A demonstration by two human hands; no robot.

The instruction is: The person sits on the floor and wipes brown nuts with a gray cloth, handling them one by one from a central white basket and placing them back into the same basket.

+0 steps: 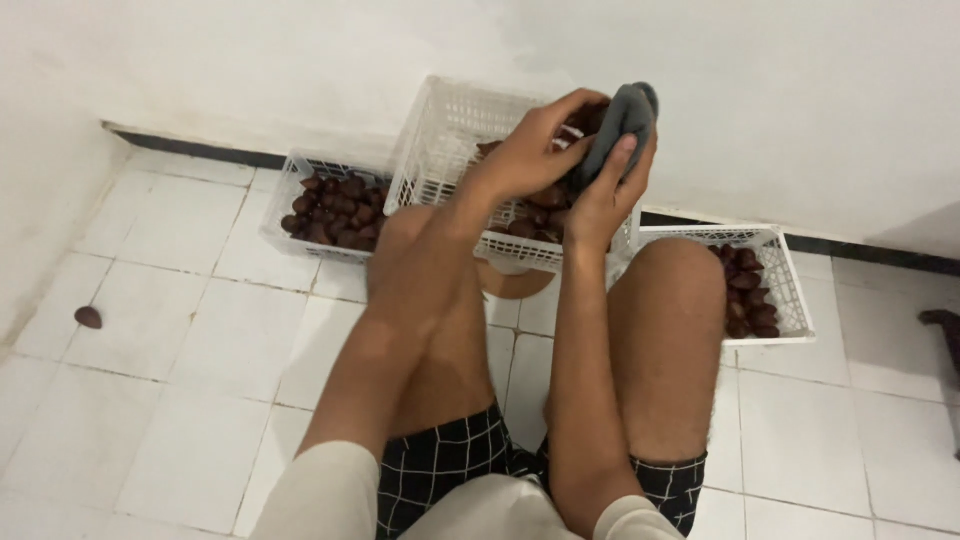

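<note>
White floor tiles; both hands' grip closes on a grey cloth, wiping fruit above the middle basket.

The grey cloth looked soft and matt. The white crates were hard plastic with little holes. The brown fruits looked scaly and dull. The white floor tiles were smooth and a bit shiny.

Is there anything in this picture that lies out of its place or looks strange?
Yes. One dark brown fruit lies alone on the white tiled floor at the far left, near the wall, apart from the white baskets that hold the others. Nothing else stands out; both hands are over the middle basket, the right hand holding a grey cloth.
</note>
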